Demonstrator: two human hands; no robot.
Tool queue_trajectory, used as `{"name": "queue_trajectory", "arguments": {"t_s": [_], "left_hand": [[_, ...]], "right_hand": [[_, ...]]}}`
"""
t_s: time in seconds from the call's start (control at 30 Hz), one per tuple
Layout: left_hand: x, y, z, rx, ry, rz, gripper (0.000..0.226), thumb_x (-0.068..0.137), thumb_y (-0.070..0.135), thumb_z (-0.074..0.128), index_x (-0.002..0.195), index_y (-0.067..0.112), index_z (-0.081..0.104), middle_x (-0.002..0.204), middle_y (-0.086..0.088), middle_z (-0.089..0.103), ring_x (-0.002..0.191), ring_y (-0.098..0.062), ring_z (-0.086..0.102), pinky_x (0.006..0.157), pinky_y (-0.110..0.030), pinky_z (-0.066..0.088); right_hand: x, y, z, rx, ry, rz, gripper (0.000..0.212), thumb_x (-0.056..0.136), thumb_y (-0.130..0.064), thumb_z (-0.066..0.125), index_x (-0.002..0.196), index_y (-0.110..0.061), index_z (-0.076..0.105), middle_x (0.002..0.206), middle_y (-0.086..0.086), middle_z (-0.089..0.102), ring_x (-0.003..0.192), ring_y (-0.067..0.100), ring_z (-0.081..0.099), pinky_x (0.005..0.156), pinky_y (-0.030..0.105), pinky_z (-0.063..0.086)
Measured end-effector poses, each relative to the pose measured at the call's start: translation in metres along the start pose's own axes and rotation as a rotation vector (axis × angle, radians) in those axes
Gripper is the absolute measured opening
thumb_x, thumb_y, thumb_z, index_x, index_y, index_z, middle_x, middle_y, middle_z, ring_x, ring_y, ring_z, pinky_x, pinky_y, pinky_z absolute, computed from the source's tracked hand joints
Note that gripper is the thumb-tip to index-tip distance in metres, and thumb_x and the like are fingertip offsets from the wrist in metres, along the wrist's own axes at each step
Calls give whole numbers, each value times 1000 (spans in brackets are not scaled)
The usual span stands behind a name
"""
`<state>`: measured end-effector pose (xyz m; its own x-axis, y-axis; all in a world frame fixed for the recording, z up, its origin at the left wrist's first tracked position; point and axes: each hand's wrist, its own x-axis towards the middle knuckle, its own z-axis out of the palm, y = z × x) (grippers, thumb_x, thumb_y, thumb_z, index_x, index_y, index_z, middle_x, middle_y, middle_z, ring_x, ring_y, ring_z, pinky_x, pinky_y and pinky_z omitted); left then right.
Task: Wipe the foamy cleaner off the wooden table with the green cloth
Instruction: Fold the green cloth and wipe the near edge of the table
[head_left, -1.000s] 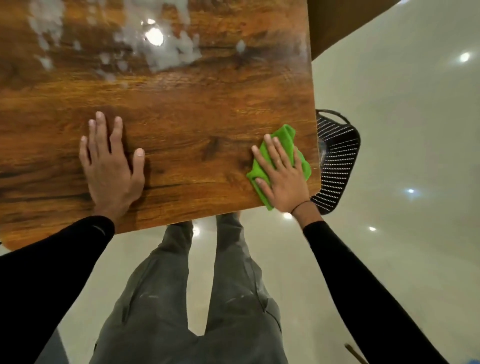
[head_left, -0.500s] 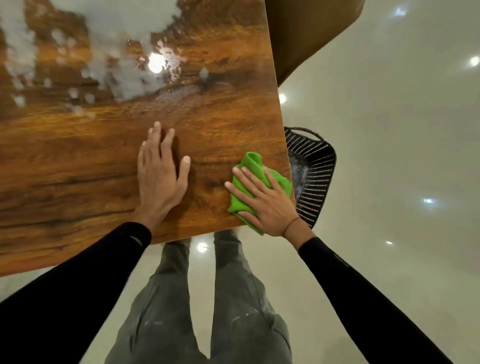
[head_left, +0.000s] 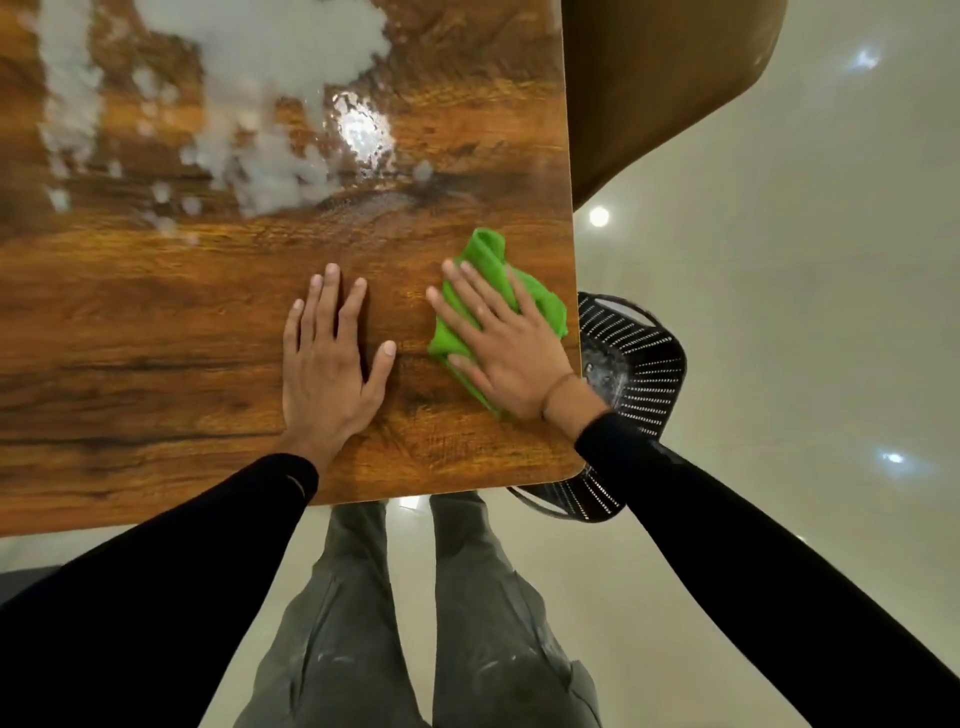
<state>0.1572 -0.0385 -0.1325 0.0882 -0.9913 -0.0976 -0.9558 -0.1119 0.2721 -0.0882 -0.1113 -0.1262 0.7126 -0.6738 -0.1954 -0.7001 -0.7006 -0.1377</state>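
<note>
The wooden table (head_left: 156, 332) fills the upper left of the head view. White foamy cleaner (head_left: 270, 78) covers its far part in patches, with a wet shiny spot beside it. The green cloth (head_left: 493, 270) lies bunched near the table's right edge. My right hand (head_left: 504, 343) presses flat on the cloth with straight, spread fingers. My left hand (head_left: 327, 364) rests flat on bare wood just left of the cloth, fingers straight. The wood around both hands shows no foam.
A black slotted plastic basket (head_left: 639, 364) stands on the floor right beside the table's right edge, under my right wrist. A brown chair or seat (head_left: 649, 78) stands beyond the table's far right corner. My legs stand at the near edge on a glossy pale floor.
My left hand has slid right along the table, close to the cloth. My right hand and the cloth stay near the right edge. The view has shifted, showing more foam.
</note>
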Motion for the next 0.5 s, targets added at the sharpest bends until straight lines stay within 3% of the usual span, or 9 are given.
{"name": "queue_trajectory", "arguments": {"t_s": [0.13, 0.2, 0.4, 0.5], "left_hand": [[3, 1, 2, 0, -13, -12, 76, 109, 55, 38, 174, 18, 23, 184, -12, 10, 171, -30, 9, 138, -53, 11], [4, 1, 3, 2, -13, -18, 77, 109, 55, 39, 174, 18, 23, 184, -12, 10, 171, -30, 9, 138, -52, 10], [5, -2, 3, -5, -36, -16, 77, 109, 57, 38, 174, 18, 23, 184, -12, 10, 171, -29, 8, 138, -52, 9], [4, -3, 1, -24, -46, -16, 77, 108, 58, 38, 173, 18, 25, 184, -11, 11, 171, -29, 10, 138, -52, 9]], "right_hand": [[-45, 32, 4, -52, -140, -360, 74, 117, -59, 27, 179, -25, 3, 186, 10, -7, 173, 28, -7, 138, 59, 1], [-38, 59, 2, -66, -179, -413, 73, 117, -58, 28, 179, -26, 4, 186, 8, -8, 172, 28, -7, 138, 58, 0], [59, 101, -23, 2, -30, -202, 67, 119, -51, 28, 178, -23, 15, 186, 8, 5, 173, 28, 5, 137, 54, 10], [107, 93, -37, 136, 121, 14, 61, 119, -30, 43, 176, -16, 26, 184, 12, 18, 170, 33, 19, 134, 59, 27]]}}
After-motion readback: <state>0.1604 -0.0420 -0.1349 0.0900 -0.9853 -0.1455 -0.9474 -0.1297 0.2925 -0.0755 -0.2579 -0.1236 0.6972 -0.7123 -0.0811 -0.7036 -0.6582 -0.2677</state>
